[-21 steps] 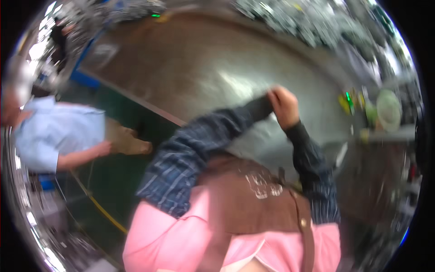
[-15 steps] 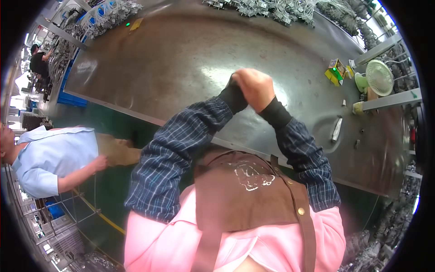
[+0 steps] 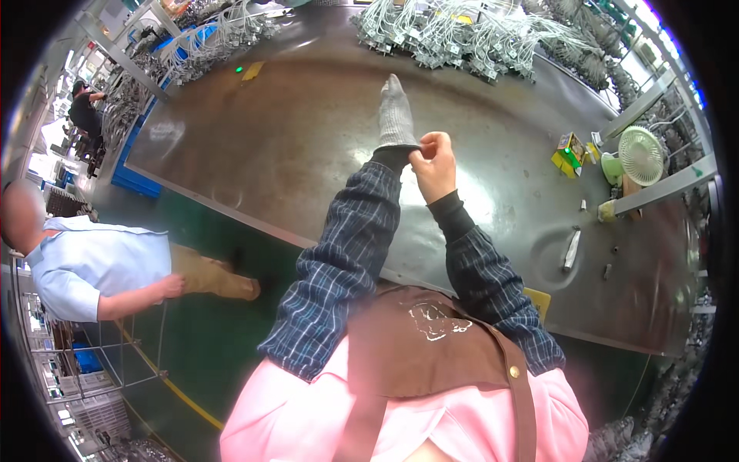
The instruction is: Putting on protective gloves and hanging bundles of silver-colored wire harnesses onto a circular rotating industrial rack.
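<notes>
My left hand (image 3: pixel 394 114) wears a grey knit glove and points straight out over the dark metal table (image 3: pixel 277 154), fingers stretched and holding nothing. My right hand (image 3: pixel 433 165) is bare and pinches the glove's cuff (image 3: pixel 397 143) at my left wrist. Both forearms are in dark plaid sleeves over black cuffs. A brown apron (image 3: pixel 431 346) over a pink top fills the lower part of the view.
Bundles of white wire harnesses (image 3: pixel 454 35) lie along the table's far edge. A small green fan (image 3: pixel 640 155), a yellow-green box (image 3: pixel 570 150) and a small metal tool (image 3: pixel 570 248) sit at the right. A co-worker in a light blue shirt (image 3: pixel 92 266) stands left on the green floor.
My hands were bunched together in front of me; now my left hand is stretched out inside the glove and my right hand grips its cuff. The view has tilted toward the table.
</notes>
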`<state>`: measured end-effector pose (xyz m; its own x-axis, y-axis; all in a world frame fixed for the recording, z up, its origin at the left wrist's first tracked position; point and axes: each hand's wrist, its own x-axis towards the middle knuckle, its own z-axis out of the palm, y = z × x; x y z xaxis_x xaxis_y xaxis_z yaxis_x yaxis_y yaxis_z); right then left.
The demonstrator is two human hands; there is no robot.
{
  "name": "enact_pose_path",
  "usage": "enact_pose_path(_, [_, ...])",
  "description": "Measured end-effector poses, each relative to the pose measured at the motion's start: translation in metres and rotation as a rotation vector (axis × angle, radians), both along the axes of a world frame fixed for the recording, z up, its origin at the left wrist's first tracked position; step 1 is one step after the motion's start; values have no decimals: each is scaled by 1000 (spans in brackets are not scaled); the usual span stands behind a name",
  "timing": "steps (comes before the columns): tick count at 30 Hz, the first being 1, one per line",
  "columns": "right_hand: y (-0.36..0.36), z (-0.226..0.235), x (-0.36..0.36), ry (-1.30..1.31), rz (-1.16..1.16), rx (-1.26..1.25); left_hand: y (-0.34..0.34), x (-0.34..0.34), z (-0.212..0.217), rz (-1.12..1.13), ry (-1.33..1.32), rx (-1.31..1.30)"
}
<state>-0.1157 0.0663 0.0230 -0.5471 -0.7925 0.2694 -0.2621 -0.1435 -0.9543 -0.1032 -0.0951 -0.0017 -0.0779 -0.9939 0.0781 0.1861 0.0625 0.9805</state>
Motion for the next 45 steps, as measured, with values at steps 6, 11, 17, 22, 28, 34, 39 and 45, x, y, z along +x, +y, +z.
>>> enact_pose_path(6, [-2,2,-2,-554,116,-210,17,3,44,-37,509,246])
enact_pose_path(11, [-2,7,-25,-965,415,-361,54,-5,62,-308,885,402])
enact_pose_path(17, [19,12,10,-215,307,-180,53,19,43,-354,1074,350])
enact_pose_path(22, [34,4,13,232,171,-152,84,19,49,-544,930,513])
enact_pose_path(28, [29,21,13,569,188,-242,52,14,20,-528,781,349])
enact_pose_path(34, [31,3,19,533,245,-242,38,26,-5,-529,719,619])
enact_pose_path(39, [33,0,1,567,131,-183,36,-1,-28,-435,414,326])
enact_pose_path(45, [27,17,21,739,113,-106,40,8,-37,-40,-312,-256])
